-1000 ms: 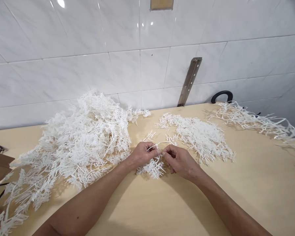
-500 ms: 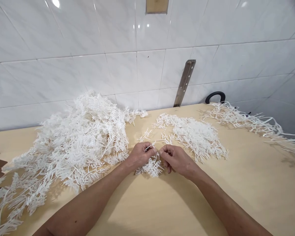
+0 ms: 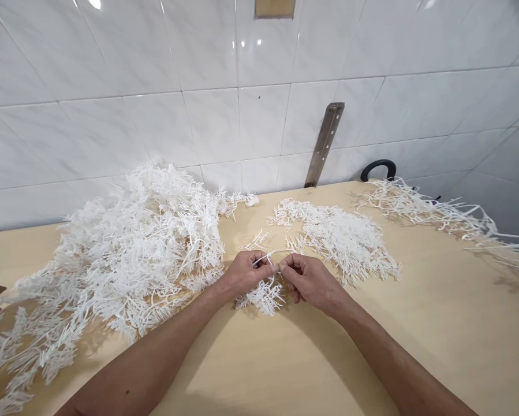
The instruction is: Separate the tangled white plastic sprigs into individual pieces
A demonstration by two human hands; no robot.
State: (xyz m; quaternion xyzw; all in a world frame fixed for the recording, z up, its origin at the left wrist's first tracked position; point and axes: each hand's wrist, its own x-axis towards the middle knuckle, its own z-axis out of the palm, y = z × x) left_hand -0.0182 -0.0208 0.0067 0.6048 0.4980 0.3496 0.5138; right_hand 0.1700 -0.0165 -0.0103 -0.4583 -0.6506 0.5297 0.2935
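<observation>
Between my hands is a white branched plastic sprig (image 3: 264, 296), its feathery end hanging below my fingers toward the table. My left hand (image 3: 249, 271) is closed in a pinch on the sprig's stem. Thumb and fingertips of my right hand (image 3: 307, 277) are pinched together at the same spot, almost touching the left fingertips; the bit they grip is too small to make out clearly. Just beyond the fingers, thin bare white stems (image 3: 289, 249) stick out, and a small loose twig (image 3: 257, 240) lies on the table.
A large heap of white feathery branches (image 3: 146, 248) covers the table's left side. Small white sprigs (image 3: 343, 237) lie piled right of centre, and bare stems (image 3: 441, 216) at the far right. Behind stand a metal bracket (image 3: 324, 144), a black curved handle (image 3: 378, 164) and the tiled wall (image 3: 216, 127).
My hands stay almost in place, with the fingertips slightly closer together. The feathery end of the sprig has shifted a little left. The whole view has moved slightly.
</observation>
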